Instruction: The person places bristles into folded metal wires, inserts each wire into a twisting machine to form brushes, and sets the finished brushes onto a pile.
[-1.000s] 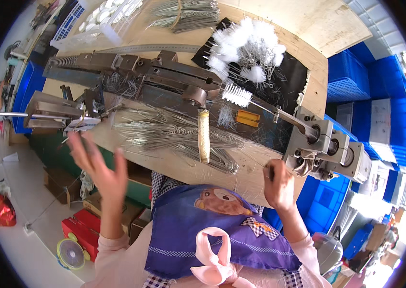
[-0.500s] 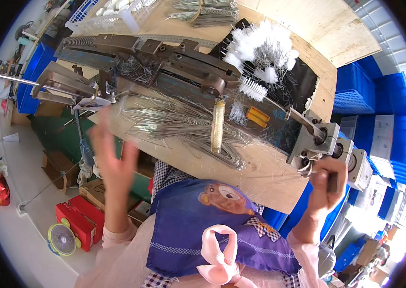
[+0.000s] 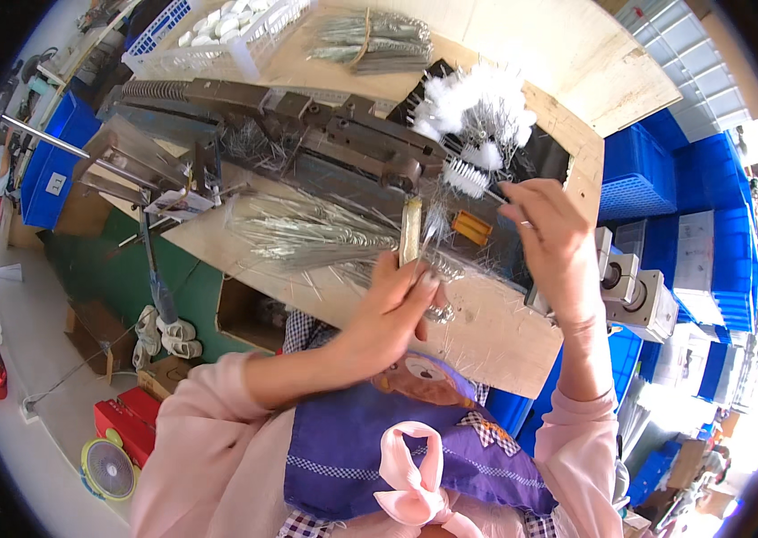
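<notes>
Now the left hand closes its grip around thin silvery wire stems lying fanned on the pale wooden desk, near its front edge. The right hand pinches a small white-bristled wire brush between fingertips, just beside the dark metal twisting machine. Open desk surface lies between the hands.

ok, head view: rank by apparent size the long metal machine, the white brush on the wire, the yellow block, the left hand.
1. Long metal machine.
2. Left hand, though nearness to the camera enlarges it.
3 and 4. White brush and yellow block look alike; no ranking.
</notes>
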### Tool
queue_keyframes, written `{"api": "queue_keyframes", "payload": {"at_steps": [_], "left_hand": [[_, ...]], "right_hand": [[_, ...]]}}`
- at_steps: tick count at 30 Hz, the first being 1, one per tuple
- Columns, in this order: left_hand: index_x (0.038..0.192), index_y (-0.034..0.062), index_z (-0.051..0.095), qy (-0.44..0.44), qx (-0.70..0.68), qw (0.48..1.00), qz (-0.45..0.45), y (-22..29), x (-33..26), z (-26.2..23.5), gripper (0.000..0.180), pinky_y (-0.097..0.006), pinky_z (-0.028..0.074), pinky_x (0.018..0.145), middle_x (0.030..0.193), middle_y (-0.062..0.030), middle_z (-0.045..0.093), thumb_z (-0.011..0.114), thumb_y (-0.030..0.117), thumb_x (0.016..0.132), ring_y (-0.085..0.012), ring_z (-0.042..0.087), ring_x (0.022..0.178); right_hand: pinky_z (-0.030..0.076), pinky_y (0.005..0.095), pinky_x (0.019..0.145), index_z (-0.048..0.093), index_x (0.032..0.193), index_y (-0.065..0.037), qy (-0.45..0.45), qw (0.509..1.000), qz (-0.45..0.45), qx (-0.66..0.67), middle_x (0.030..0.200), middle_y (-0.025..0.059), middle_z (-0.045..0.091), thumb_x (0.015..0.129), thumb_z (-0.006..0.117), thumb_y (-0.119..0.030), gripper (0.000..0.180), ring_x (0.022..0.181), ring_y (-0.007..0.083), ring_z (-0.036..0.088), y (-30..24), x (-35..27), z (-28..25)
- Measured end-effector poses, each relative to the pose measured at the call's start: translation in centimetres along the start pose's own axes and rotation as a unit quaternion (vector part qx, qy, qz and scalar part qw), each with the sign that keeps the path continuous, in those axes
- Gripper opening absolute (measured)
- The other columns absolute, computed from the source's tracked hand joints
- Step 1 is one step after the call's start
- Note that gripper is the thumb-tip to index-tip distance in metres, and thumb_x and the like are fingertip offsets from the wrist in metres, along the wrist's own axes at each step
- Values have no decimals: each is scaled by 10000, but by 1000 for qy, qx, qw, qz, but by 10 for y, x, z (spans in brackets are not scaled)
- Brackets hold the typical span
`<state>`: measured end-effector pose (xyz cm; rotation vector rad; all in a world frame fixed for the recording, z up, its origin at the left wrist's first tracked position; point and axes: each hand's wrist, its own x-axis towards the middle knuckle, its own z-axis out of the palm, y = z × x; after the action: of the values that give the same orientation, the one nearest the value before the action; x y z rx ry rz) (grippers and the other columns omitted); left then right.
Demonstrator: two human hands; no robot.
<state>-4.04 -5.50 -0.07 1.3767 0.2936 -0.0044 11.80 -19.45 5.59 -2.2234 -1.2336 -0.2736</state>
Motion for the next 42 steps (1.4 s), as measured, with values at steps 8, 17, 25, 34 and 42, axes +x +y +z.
{"api": "queue_keyframes", "payload": {"at_steps": [8, 17, 25, 34, 42], "left_hand": [[1089, 141, 548, -97, -444, 890, -26, 85, 4, -63, 203, -212, 229, 357, 649, 44, 354, 447, 297, 1005, -30, 260, 416], [853, 5, 702, -169, 231, 951, 118, 45, 41, -32, 207, -329, 406, 481, 636, -149, 620, 608, 189, 838, -234, 545, 470], [795, 36, 705, -135, 396, 890, 180, 31, 119, -2, 183, -335, 418, 489, 557, -102, 568, 616, 193, 822, -196, 516, 468], [923, 17, 665, 126, 522, 664, 521, 74, 80, -41, 193, -303, 523, 534, 921, -92, 669, 651, -25, 735, -214, 636, 655], [1058, 14, 634, -203, -602, 762, -120, 8, 48, -71, 564, -196, 319, 384, 672, -69, 582, 344, 494, 997, -97, 429, 390]], "right_hand": [[523, 351, 644, 624, 912, -16, -38, 997, -11, -63, 810, 100, 557, 777, 647, -25, 137, 736, 275, 617, 3, -1, 10], [511, 404, 663, 616, 888, -19, -50, 988, 55, -132, 845, 164, 572, 796, 642, -74, 110, 761, 353, 617, 32, 46, 23], [488, 372, 658, 598, 844, 12, -100, 993, 39, 45, 821, 118, 562, 720, 728, -85, 204, 756, 305, 584, 26, 12, -15], [492, 362, 624, 637, 864, -24, 4, 985, -43, 165, 748, 117, 599, 786, 667, -14, 85, 693, 302, 604, 12, 34, 23], [524, 381, 657, 657, 820, -13, -14, 982, -29, 189, 782, 142, 647, 766, 643, -29, 58, 723, 323, 639, 18, 47, 47]]}}
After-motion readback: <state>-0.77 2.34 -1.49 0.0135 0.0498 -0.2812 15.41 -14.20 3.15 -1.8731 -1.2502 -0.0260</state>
